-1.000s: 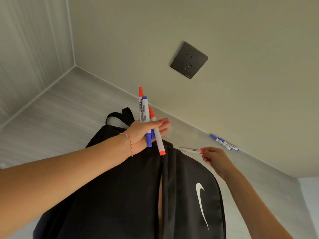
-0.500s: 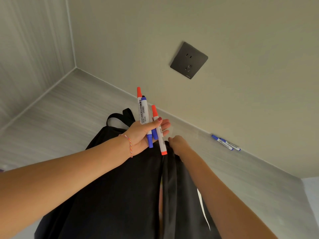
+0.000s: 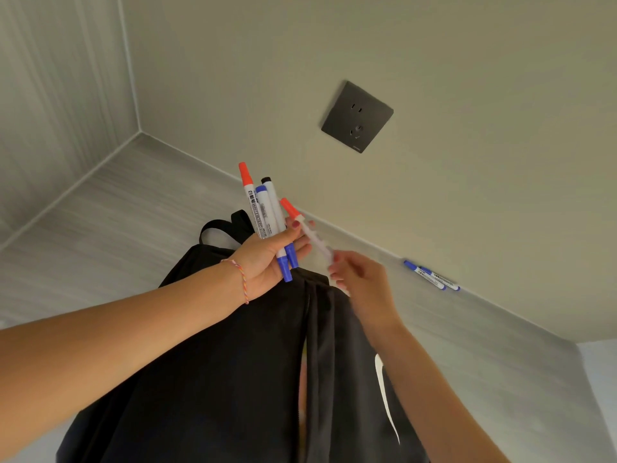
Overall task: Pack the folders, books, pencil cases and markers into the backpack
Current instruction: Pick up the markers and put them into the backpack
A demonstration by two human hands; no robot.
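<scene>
A black backpack (image 3: 217, 379) lies in front of me, its zip slit partly open down the middle. Above its top, my left hand (image 3: 263, 265) grips a bunch of whiteboard markers (image 3: 263, 212) with red, blue and black caps pointing up. One red-capped marker (image 3: 305, 228) leans out of the bunch to the right, blurred, and my right hand (image 3: 360, 282) pinches its lower end. Two blue markers (image 3: 432, 279) lie side by side on the grey surface against the wall, to the right.
The grey surface (image 3: 100, 228) meets a beige wall at the back and a grey panel at the left. A dark wall socket (image 3: 357, 116) sits above the markers. The backpack's carry loop (image 3: 217, 227) sticks out at its far end.
My right hand came in from the surface at the right, passed over the backpack's top, and now pinches a red-capped marker at my left hand's bunch. The bunch rose slightly.
</scene>
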